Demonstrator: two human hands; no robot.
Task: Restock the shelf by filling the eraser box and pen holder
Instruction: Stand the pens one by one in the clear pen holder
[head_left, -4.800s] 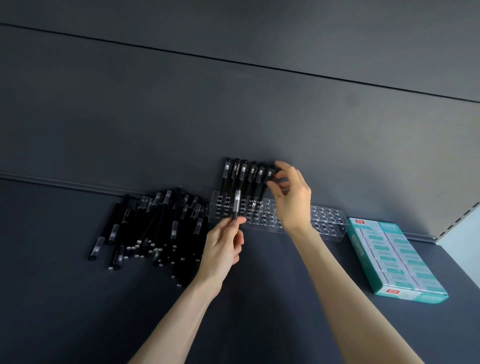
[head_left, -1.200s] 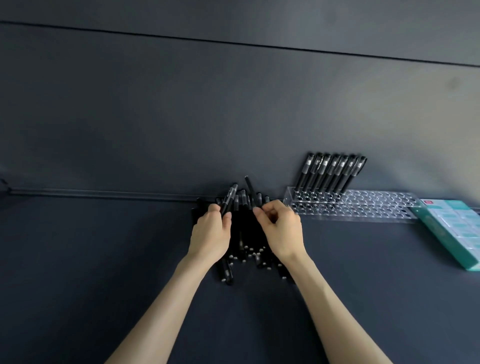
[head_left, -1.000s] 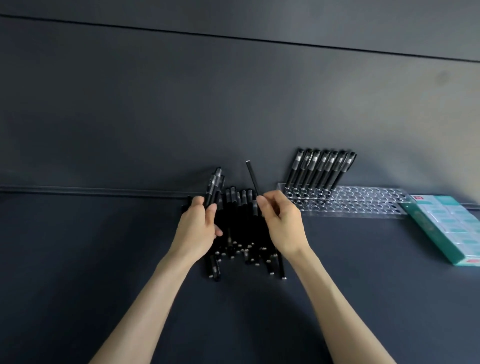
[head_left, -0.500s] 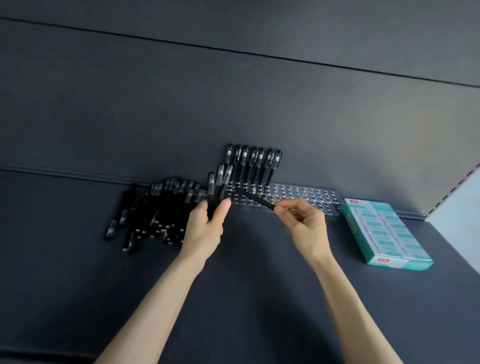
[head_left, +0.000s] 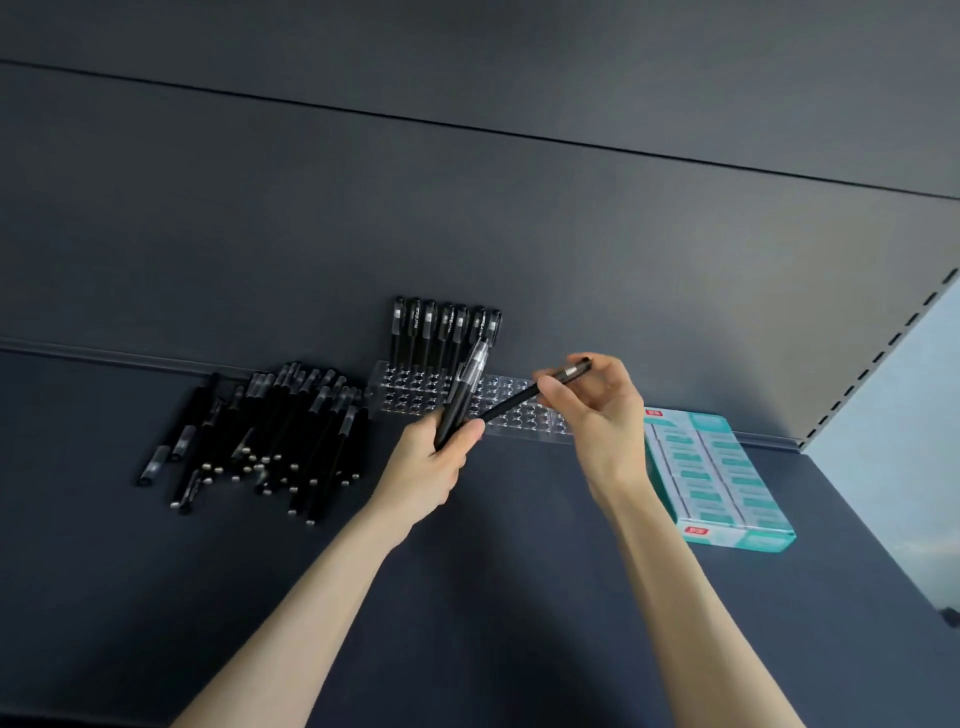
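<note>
Dark grey shelf (head_left: 467, 623) w/ a matching back panel (head_left: 467, 208) behind it. Clear pen holder (head_left: 405, 395) sits along the shelf's back edge, approx. mid-way across, w/ a row of black pens (head_left: 441, 332) standing upright in its rear holes at the left end. Loose pen pile (head_left: 270, 426) lies flat just left of the holder, caps twd the back edge. Left grip (head_left: 431, 467) is curled round a small bundle of pens (head_left: 465, 384), caps up, held in front of the holder. Right grip (head_left: 602, 410) pinches a single pen (head_left: 511, 402) betw. thumb & fingers; it's slanted, cap end up by the thumb, other end pointing down-left twd the bundle. Can't tell if pen & bundle touch. Teal eraser box (head_left: 717, 478) lies just right of the holder, nr the shelf's right edge, w/ erasers packed in 2 columns.
</note>
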